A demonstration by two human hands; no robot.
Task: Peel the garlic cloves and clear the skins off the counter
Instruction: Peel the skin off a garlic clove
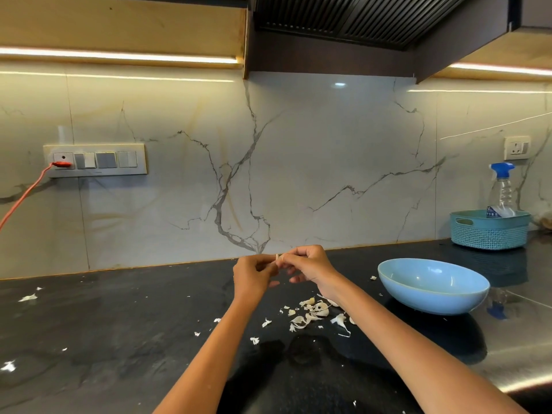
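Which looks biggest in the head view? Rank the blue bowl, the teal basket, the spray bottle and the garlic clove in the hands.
1. blue bowl, though it sits nearer the camera
2. teal basket, farther back, so true order with the bowl is unsure
3. spray bottle
4. garlic clove

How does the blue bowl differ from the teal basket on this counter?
The bowl is smooth, pale blue and shows nothing inside; the basket is teal, woven-patterned with a handle slot, and holds a spray bottle. The bowl sits near the hands, the basket back by the wall. Both stand upright on the black counter.
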